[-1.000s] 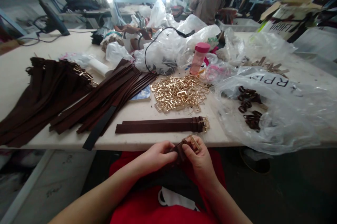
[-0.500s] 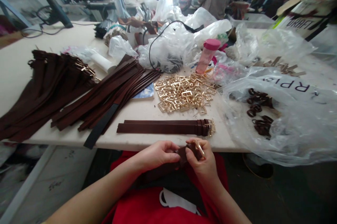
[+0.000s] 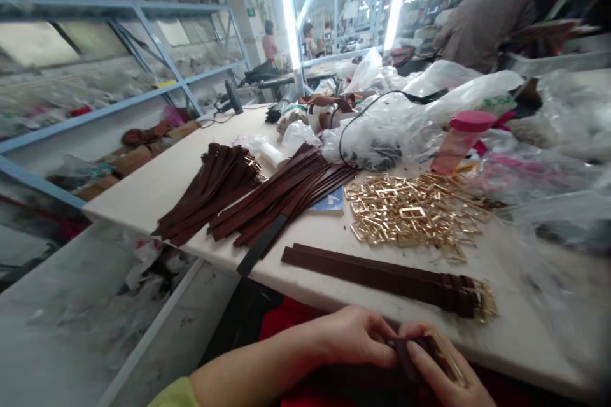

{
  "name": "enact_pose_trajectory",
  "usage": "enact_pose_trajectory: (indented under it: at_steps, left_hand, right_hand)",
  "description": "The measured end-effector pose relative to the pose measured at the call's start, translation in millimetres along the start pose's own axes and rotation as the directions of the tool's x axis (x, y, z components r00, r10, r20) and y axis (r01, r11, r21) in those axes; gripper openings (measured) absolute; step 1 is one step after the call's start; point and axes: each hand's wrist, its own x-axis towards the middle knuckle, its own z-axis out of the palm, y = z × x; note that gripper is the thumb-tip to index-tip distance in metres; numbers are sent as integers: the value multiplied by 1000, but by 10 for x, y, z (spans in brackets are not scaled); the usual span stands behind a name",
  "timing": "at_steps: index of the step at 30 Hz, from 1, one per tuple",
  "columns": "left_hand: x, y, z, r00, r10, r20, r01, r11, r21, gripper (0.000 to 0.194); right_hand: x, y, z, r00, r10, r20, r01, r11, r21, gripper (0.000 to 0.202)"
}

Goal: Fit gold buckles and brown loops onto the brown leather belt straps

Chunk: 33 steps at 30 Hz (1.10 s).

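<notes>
Low in the view, my left hand (image 3: 353, 338) pinches a dark brown strap (image 3: 407, 356). My right hand (image 3: 442, 369) grips the same strap's end from the other side, where a gold buckle (image 3: 449, 359) is attached. Part of the strap below is hidden by my hands. Just beyond them, brown straps with gold buckles (image 3: 377, 274) lie side by side along the table's front edge. A heap of loose gold buckles (image 3: 415, 209) sits behind these.
Two fanned piles of brown straps, the left one (image 3: 210, 193) and the middle one (image 3: 281, 193), lie on the white table (image 3: 143, 184). Behind are plastic bags (image 3: 372, 133) and a pink-lidded bottle (image 3: 461, 139). Blue shelving (image 3: 167, 85) stands left. People are in the background.
The view has turned left and up, so the table's contents appear further right and more shelving shows. Both hands still hold the strap and buckle.
</notes>
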Motion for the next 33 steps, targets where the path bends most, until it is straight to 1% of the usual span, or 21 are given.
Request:
enact_pose_trajectory:
  at_steps: [2,3,4,6,7,8,10,13,15,17,21,26,30,31,33]
  left_hand:
    - [-15,36,28,1000,5,-17,-5,999,-38,24]
    - [-10,41,33,999,19,-31,-20,999,-36,25]
    - [3,36,33,999,9,-43,-10,1000,-24,26]
    - [45,3,28,998,11,-58,-11,1000,-6,29]
    - [65,-18,28,997,27,-67,-26,1000,12,29]
    - [79,-37,32,996,47,-73,-45,999,29,29]
    - [88,-59,45,995,81,-67,-78,996,48,27]
    - [67,-64,70,997,80,-22,-80,997,11,28]
    - [46,-70,83,997,71,3,-71,997,-22,27]
    - [21,-85,94,997,66,29,-65,997,-38,27]
    - [-26,-116,108,994,73,76,-71,997,-31,26]
    - [-18,-152,138,995,83,60,-77,993,-86,28]
    - [29,-169,165,994,89,64,-81,990,-118,28]
    - [34,-159,162,994,99,53,-92,990,-110,29]
    - [25,-120,139,994,104,28,-103,993,-49,30]
  right_hand:
    - [-55,-142,15,999,-16,-42,15,1000,-19,21]
    - [-73,-200,23,997,-20,-73,18,1000,-24,19]
    - [-83,-241,28,995,-28,-93,24,999,-41,17]
    - [-94,-272,27,981,-123,-149,101,984,-144,11]
    - [-102,-271,22,972,-177,-157,143,968,-208,8]
    - [-115,-267,17,961,-231,-154,183,945,-273,7]
    - [-150,-263,12,946,-306,-111,246,894,-374,9]
    - [-205,-276,26,933,-360,5,328,842,-428,14]
    - [-235,-274,45,923,-377,76,374,834,-405,16]
    - [-262,-249,66,923,-371,103,383,851,-359,16]
    - [-310,-179,94,953,-287,94,301,917,-263,15]
    - [-341,-202,110,936,-342,82,352,906,-235,18]
    - [-348,-259,119,940,-315,129,336,917,-214,13]
    - [-346,-264,125,946,-307,103,322,928,-190,14]
    - [-340,-260,149,961,-275,-15,272,956,-113,20]
